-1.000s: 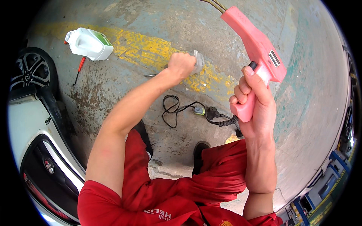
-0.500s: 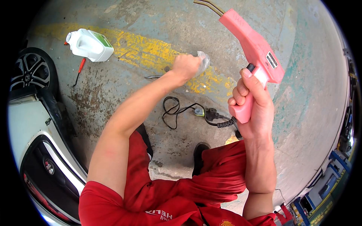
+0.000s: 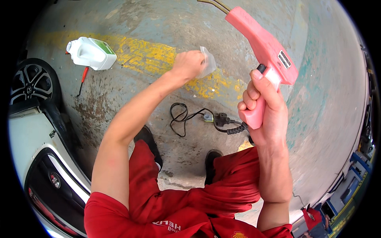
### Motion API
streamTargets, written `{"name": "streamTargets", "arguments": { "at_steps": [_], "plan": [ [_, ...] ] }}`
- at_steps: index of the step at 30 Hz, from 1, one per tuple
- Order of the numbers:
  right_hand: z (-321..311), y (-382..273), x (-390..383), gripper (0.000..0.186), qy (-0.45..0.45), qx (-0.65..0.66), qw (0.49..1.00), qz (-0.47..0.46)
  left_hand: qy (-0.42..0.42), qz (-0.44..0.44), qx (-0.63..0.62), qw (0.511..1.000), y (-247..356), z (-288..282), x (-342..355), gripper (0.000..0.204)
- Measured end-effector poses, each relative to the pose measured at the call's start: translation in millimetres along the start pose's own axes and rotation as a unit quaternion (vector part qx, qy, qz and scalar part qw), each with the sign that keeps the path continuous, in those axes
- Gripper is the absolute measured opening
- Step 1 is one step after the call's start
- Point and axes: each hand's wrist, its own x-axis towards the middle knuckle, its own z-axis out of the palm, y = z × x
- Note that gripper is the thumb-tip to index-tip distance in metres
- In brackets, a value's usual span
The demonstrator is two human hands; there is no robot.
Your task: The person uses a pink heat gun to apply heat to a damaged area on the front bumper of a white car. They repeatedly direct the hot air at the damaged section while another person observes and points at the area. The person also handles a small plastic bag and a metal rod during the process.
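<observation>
My right hand (image 3: 265, 97) is wrapped round the handle of a pink hot stapler gun (image 3: 258, 37), its thumb beside a black button on the grip. The gun is raised, with two bent brass prongs (image 3: 216, 4) pointing to the far left. A black cable leads from below the handle towards the floor. My left hand (image 3: 188, 63) is closed in a fist, stretched out over the worn yellow floor line, and grips a small clear plastic bag (image 3: 208, 63). What the bag holds, if anything, cannot be made out.
A white jug (image 3: 90, 54) lies at the far left near a red-handled hook tool (image 3: 84, 75). A black power cord (image 3: 183, 119) with a plug (image 3: 221, 119) lies between my hands. Car bodywork (image 3: 33, 129) and a wheel (image 3: 31, 83) stand at left; blue racks (image 3: 349, 186) stand at right.
My left hand has shifted slightly left and away with the plastic bag. The right hand keeps its hold on the hot stapler gun, which has moved only a little left.
</observation>
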Motion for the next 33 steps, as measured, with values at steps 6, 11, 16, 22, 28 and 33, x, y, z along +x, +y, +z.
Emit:
{"name": "streamTargets", "arguments": {
  "at_steps": [6, 11, 16, 22, 28, 33],
  "plan": [
    [1, 0, 2, 0.019, -0.005, -0.005, 1.0, 0.004, 0.002, -0.026, -0.062, 0.998, -4, -32, -8, 0.022],
    [1, 1, 4, 0.021, 0.0, 0.002, 1.0, 0.003, -0.052, -0.099, -0.186, 0.976, -13, -52, -12, 0.021],
    [1, 2, 9, 0.021, 0.003, 0.003, 1.0, 0.008, -0.07, -0.136, -0.272, 0.95, -19, -58, -20, 0.019],
    [1, 3, 11, 0.02, 0.001, 0.009, 1.0, 0.01, -0.036, -0.033, -0.204, 0.978, -17, -50, -22, 0.017],
    [1, 1, 11, 0.02, -0.007, 0.01, 1.0, 0.009, -0.038, -0.074, -0.211, 0.974, -16, -49, -21, 0.022],
    [0, 0, 9, 0.019, -0.003, 0.001, 1.0, 0.013, -0.121, -0.169, -0.336, 0.918, -14, -51, -20, 0.025]
  ]
}}
